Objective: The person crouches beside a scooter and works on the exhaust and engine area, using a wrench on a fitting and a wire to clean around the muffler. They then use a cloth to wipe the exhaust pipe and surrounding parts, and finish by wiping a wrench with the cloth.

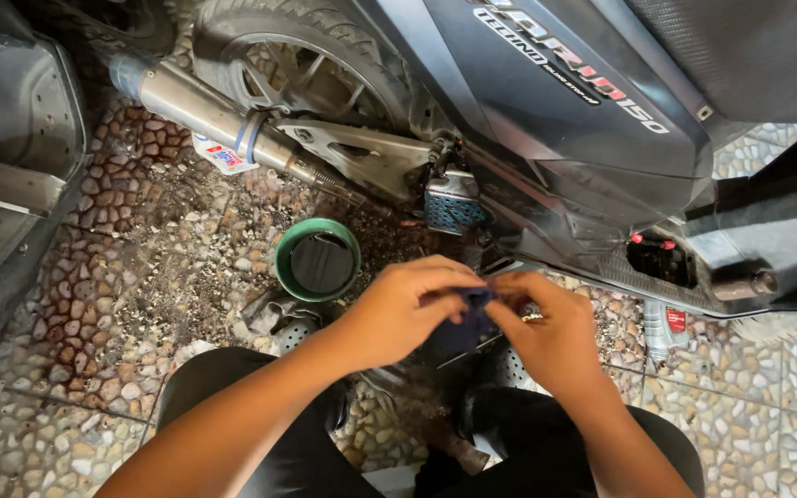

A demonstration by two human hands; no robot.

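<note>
Both hands are meeting over the pebbled floor (140, 277), just below the dark body of the scooter (583, 120), and a small dark blue cloth (470, 314) is sitting between them. The left hand (398, 314) is curling over the cloth from the left, its fingers bent and pressing together, with the fingertips pinching the upper edge of the fabric where a fold is poking out. The right hand (551, 337) is coming in from the other side, its fingers also bent and closing on the same cloth, so the fabric is being gripped from both sides and is hanging down a little below the knuckles, in the gap between the two palms. Whether anything is wrapped inside the cloth cannot be told, since the fingers are covering most of it. Just to the left of the left hand, a green round pot (317, 261) holding dark liquid is standing on the floor, near the hand but not touching it. Above the pot, the silver exhaust pipe (214, 115) is running at a slant beside the rear wheel (297, 55). To the right of the right hand, a small grey bottle with a red label (664, 330) is lying under the scooter's edge. The person's knees in black trousers (232, 397) are framing the bottom of the view.
</note>
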